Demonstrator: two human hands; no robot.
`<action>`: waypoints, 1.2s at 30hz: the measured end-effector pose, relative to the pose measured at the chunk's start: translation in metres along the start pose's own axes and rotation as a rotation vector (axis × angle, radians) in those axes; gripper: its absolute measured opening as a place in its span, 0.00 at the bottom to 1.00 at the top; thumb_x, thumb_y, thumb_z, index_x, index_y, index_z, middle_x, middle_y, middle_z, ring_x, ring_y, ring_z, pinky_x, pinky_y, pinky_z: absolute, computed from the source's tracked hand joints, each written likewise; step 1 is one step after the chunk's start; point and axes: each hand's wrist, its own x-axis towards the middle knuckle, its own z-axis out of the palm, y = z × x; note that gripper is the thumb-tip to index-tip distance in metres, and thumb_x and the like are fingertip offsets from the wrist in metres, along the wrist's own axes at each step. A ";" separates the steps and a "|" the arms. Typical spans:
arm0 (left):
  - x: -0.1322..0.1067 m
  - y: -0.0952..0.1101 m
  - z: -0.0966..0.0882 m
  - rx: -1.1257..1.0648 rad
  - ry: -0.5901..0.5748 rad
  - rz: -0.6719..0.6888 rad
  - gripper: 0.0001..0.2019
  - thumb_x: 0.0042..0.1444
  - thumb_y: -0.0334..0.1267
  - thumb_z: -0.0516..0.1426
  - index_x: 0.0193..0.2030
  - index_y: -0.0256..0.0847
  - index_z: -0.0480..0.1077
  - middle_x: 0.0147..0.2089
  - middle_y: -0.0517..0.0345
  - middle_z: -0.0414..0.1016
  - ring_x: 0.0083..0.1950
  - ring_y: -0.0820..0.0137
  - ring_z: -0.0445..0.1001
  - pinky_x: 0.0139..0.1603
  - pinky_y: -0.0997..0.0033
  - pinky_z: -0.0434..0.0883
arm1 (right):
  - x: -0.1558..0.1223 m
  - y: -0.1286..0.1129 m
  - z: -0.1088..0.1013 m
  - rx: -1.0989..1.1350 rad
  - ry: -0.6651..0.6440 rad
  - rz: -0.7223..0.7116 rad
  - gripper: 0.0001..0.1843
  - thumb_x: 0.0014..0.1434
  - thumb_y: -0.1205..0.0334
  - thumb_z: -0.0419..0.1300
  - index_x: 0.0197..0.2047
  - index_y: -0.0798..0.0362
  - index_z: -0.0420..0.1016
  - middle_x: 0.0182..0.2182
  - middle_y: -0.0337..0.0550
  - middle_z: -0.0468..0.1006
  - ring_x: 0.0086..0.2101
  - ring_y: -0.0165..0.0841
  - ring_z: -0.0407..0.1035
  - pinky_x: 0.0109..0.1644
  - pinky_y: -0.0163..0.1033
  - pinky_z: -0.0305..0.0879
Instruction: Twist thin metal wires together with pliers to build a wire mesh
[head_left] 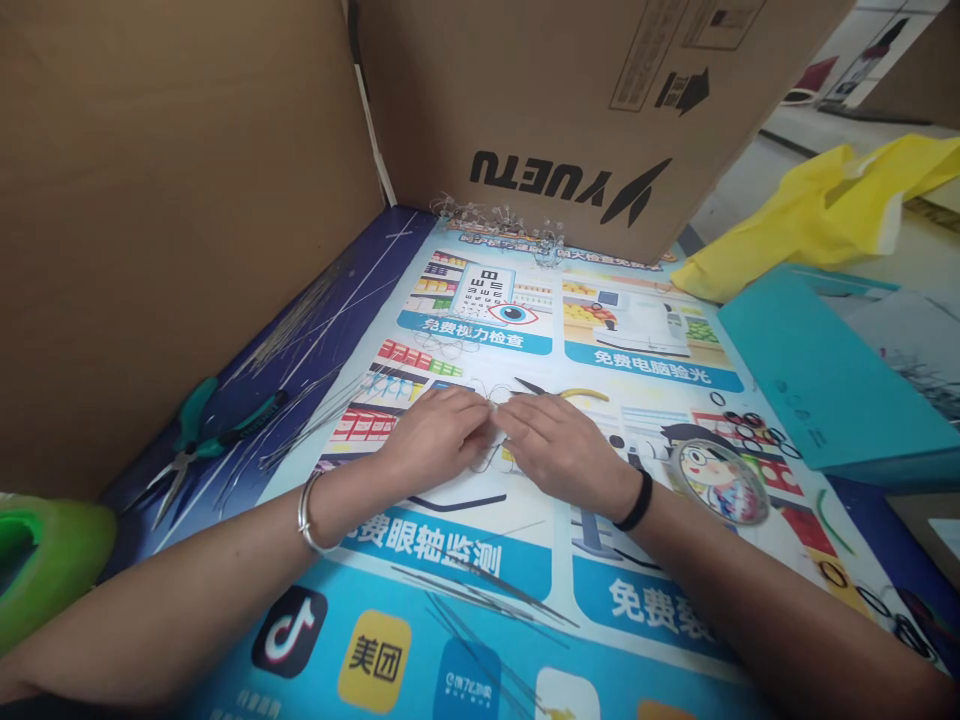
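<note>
My left hand [435, 432] and my right hand [559, 445] meet at the middle of a printed poster mat [480, 600], fingertips pinched together on a small clear piece with thin wire [495, 415]. A thin wire loop curls on the mat under and just beyond the fingers. A silver bangle circles my left wrist and a black band my right. A dark pointed tool tip [531, 385] pokes out just beyond my right hand. What exactly the fingers grip is too small to name.
Green-handled pliers [202, 430] lie at the left among loose thin wires [300, 400]. More wires [480, 600] lie near me. Cardboard boxes [570, 110] wall the back and left. A round clear lid [721, 482], small black rings [757, 430], a teal box [825, 370] and yellow bag [825, 215] sit right.
</note>
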 end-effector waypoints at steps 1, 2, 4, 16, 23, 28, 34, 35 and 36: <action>-0.001 -0.001 0.000 -0.013 0.013 0.004 0.08 0.55 0.32 0.54 0.42 0.39 0.70 0.46 0.51 0.72 0.50 0.61 0.69 0.50 0.59 0.67 | -0.002 0.001 0.001 -0.002 -0.006 0.028 0.16 0.59 0.68 0.51 0.51 0.59 0.69 0.46 0.52 0.74 0.49 0.39 0.64 0.51 0.48 0.62; -0.001 -0.003 0.001 -0.025 0.027 0.007 0.08 0.55 0.32 0.55 0.42 0.39 0.70 0.48 0.51 0.71 0.51 0.61 0.68 0.50 0.58 0.67 | -0.004 0.002 0.002 0.006 -0.013 0.054 0.16 0.60 0.68 0.52 0.50 0.59 0.70 0.45 0.51 0.75 0.47 0.39 0.65 0.50 0.48 0.63; -0.003 -0.005 0.002 -0.040 0.052 0.004 0.09 0.54 0.34 0.56 0.43 0.38 0.69 0.50 0.49 0.70 0.52 0.60 0.67 0.51 0.58 0.67 | -0.007 0.006 0.003 0.049 -0.029 0.092 0.14 0.60 0.66 0.51 0.49 0.58 0.70 0.43 0.50 0.76 0.45 0.37 0.66 0.49 0.46 0.64; -0.002 -0.007 0.002 -0.070 0.033 -0.023 0.18 0.55 0.35 0.56 0.53 0.39 0.63 0.55 0.49 0.67 0.57 0.59 0.65 0.55 0.53 0.65 | -0.005 0.020 0.000 0.200 -0.151 0.321 0.24 0.57 0.66 0.52 0.58 0.61 0.63 0.43 0.53 0.74 0.46 0.40 0.63 0.51 0.48 0.63; -0.002 -0.009 0.002 -0.105 0.019 -0.045 0.20 0.53 0.33 0.57 0.54 0.41 0.61 0.55 0.51 0.67 0.57 0.61 0.64 0.56 0.55 0.64 | -0.005 0.025 -0.008 0.225 -0.214 0.305 0.25 0.57 0.62 0.54 0.58 0.57 0.63 0.46 0.53 0.72 0.48 0.41 0.62 0.52 0.48 0.62; -0.002 -0.011 0.001 -0.134 0.027 -0.050 0.19 0.53 0.30 0.55 0.53 0.40 0.61 0.55 0.51 0.67 0.57 0.62 0.64 0.57 0.56 0.63 | -0.007 0.026 -0.008 0.300 -0.206 0.311 0.23 0.57 0.62 0.55 0.56 0.55 0.65 0.47 0.52 0.71 0.49 0.40 0.61 0.52 0.49 0.61; -0.003 -0.015 -0.003 -0.204 -0.011 -0.050 0.19 0.53 0.31 0.54 0.52 0.40 0.60 0.56 0.50 0.66 0.58 0.61 0.63 0.58 0.55 0.62 | -0.008 0.028 -0.009 0.332 -0.193 0.239 0.13 0.57 0.64 0.55 0.46 0.52 0.71 0.50 0.45 0.73 0.50 0.39 0.61 0.52 0.48 0.60; -0.003 -0.016 -0.003 -0.211 -0.012 -0.051 0.19 0.53 0.32 0.54 0.52 0.40 0.60 0.56 0.50 0.66 0.58 0.61 0.63 0.57 0.55 0.62 | -0.008 0.029 -0.009 0.330 -0.191 0.226 0.11 0.57 0.64 0.55 0.44 0.52 0.72 0.51 0.44 0.72 0.51 0.39 0.61 0.52 0.48 0.60; -0.003 -0.016 -0.003 -0.215 -0.012 -0.051 0.19 0.53 0.32 0.54 0.52 0.40 0.60 0.56 0.50 0.66 0.58 0.61 0.63 0.57 0.55 0.62 | -0.008 0.029 -0.009 0.328 -0.188 0.217 0.09 0.58 0.64 0.55 0.42 0.51 0.72 0.52 0.42 0.72 0.51 0.39 0.61 0.52 0.47 0.60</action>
